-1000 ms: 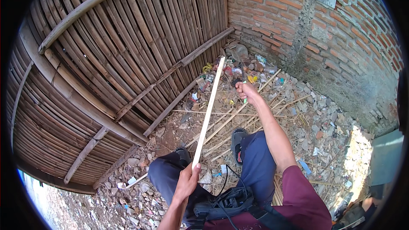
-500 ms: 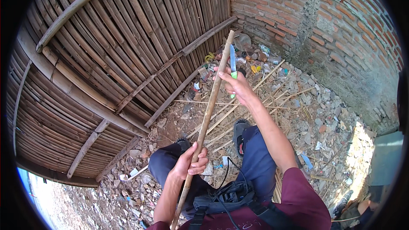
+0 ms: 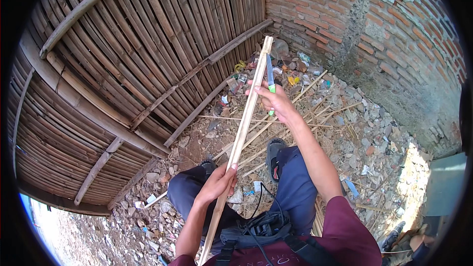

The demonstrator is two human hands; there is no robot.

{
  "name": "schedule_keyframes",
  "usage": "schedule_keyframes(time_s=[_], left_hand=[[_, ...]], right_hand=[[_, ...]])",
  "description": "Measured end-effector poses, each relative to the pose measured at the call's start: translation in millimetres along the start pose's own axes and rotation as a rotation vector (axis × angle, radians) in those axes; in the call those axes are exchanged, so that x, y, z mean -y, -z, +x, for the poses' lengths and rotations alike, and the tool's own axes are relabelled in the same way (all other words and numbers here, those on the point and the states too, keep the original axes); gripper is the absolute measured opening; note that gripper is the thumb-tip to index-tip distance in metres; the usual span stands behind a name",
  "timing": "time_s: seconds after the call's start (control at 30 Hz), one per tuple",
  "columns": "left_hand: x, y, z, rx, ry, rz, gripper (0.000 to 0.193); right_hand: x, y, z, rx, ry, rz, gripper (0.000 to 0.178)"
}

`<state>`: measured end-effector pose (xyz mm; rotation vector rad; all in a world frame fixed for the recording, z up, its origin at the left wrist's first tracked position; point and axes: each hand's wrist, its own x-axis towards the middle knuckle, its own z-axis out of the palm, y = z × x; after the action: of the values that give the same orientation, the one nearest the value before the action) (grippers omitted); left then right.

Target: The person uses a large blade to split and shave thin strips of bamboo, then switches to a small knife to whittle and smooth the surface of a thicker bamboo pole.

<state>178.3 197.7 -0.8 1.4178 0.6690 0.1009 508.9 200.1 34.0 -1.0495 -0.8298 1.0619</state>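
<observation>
A long bamboo strip [image 3: 245,127] slants upward from near my body, its pale, hollowed inner face toward me. My left hand [image 3: 217,185] is closed round its lower part, thumb on top. Farther up, my right hand [image 3: 278,103] holds a knife [image 3: 269,71] with a green handle and a grey blade pointing away from me. Thumb and fingers of that hand also pinch the strip. The blade lies close along the strip's right edge near its far end; whether it touches I cannot tell.
On the left stands a bamboo slat wall [image 3: 177,34] with pole rails. A brick wall [image 3: 335,24] curves round the far right. Loose bamboo sticks [image 3: 315,113], stones and litter cover the ground. A grey panel [image 3: 446,182] is at the right, and part of another person shows at lower right.
The bamboo strip has been turned over, from its rounded tan outer side to its pale inner side. My left hand has shifted its grip, and the knife stays in my right hand.
</observation>
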Motion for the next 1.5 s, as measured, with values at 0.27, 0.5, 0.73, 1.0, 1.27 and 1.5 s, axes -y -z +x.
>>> schedule_keyframes(time_s=[0.27, 0.5, 0.73, 1.0, 1.27, 1.5], left_hand=[[-40.1, 7.7, 43.4, -0.087, -0.117, -0.062, 0.041], [-43.6, 21.9, 76.4, -0.091, -0.184, 0.01, 0.033], [-34.1, 30.5, 83.2, -0.225, -0.15, -0.209, 0.034], [-41.0, 25.5, 78.7, -0.286, -0.149, -0.168, 0.032], [-38.0, 25.0, 78.4, -0.28, -0.202, -0.185, 0.028], [-30.8, 25.0, 83.6, -0.346, -0.198, -0.097, 0.033]], right_hand=[[-1.8, -7.3, 13.6, 0.009, -0.024, -0.034, 0.041], [-5.5, -15.5, 19.3, -0.057, -0.041, -0.224, 0.036], [-32.6, -22.7, 20.7, -0.083, 0.201, -0.908, 0.03], [-38.2, -48.3, 10.0, -0.053, 0.347, -1.218, 0.017], [-54.0, -50.6, 16.6, -0.042, 0.46, -1.265, 0.014], [-58.1, -53.4, 19.7, -0.045, 0.397, -1.284, 0.022]])
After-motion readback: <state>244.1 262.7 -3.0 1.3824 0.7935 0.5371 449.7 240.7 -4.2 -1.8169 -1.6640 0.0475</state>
